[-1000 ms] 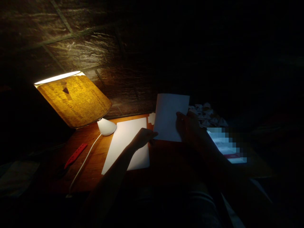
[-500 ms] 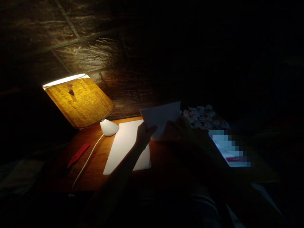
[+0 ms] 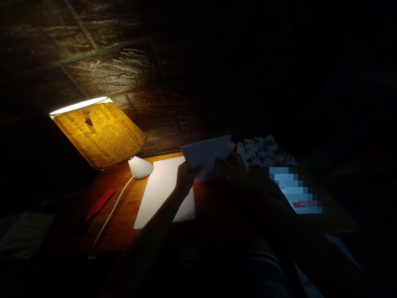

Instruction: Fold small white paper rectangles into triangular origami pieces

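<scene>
A folded sheet of white paper (image 3: 206, 151) is held up in shadow above the table, its creased edge at the top. My left hand (image 3: 185, 178) grips its left side, with the thumb lying across the front. At the lower right of the sheet, my right hand (image 3: 232, 165) has its fingers closed on the paper; the dark hides much of that hand. Under my left forearm lies a stack of white paper (image 3: 158, 190), lit by the lamp.
A lit table lamp (image 3: 139, 167) with a printed shade stands at the left, its white cord (image 3: 113, 213) running forward. A red-handled tool (image 3: 101, 204) lies beside the cord. Several small folded paper pieces (image 3: 263, 151) are heaped at the back right, behind a glowing screen (image 3: 296, 194). A stone-tiled wall (image 3: 118, 68) rises behind.
The whole view has shifted slightly. My right hand's fingers have moved a little over the front of the folded paper. Both hands still hold the sheet.
</scene>
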The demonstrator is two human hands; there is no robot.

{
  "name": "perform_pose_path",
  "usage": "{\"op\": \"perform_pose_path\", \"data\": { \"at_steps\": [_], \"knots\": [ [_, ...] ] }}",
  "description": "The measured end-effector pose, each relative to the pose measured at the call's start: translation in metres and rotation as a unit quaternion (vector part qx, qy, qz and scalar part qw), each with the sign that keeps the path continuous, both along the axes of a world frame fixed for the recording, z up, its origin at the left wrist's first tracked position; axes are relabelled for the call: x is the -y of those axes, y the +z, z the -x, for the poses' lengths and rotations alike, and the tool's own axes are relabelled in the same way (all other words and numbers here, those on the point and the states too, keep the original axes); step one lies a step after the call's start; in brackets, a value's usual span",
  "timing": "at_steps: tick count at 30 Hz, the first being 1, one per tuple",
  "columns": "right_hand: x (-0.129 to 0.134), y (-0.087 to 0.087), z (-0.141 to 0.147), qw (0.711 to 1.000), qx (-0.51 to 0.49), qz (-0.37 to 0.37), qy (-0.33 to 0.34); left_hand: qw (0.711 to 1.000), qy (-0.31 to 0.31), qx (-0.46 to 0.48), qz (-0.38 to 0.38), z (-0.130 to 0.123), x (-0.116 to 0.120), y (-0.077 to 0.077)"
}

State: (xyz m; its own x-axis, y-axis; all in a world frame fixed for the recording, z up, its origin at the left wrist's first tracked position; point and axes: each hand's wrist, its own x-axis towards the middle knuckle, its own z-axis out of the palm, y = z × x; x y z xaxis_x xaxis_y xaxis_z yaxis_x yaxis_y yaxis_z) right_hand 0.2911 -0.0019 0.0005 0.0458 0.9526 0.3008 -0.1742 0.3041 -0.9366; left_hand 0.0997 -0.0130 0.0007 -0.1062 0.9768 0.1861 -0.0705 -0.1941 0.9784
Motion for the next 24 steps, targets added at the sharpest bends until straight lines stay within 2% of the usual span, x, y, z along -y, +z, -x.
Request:
{"op": "perform_pose_path", "data": {
  "at_steps": [7, 11, 18, 24],
  "knots": [
    [0.004, 0.004, 0.002, 0.999, -0.028, 0.013, 0.027, 1.000, 0.011, -0.005, 0.005, 0.001, 0.003, 0.005],
    [0.011, 0.008, 0.007, 0.994, -0.080, 0.042, 0.060, 1.000, -0.009, 0.013, 0.010, 0.003, 0.006, 0.008],
    [0.017, 0.008, 0.013, 0.989, -0.086, 0.103, 0.055, 0.997, -0.025, 0.057, 0.047, 0.000, 0.006, 0.005],
    [0.013, 0.004, 0.016, 0.985, -0.120, 0.103, 0.073, 0.994, -0.019, 0.088, 0.057, 0.002, 0.001, 0.000]
  ]
}}
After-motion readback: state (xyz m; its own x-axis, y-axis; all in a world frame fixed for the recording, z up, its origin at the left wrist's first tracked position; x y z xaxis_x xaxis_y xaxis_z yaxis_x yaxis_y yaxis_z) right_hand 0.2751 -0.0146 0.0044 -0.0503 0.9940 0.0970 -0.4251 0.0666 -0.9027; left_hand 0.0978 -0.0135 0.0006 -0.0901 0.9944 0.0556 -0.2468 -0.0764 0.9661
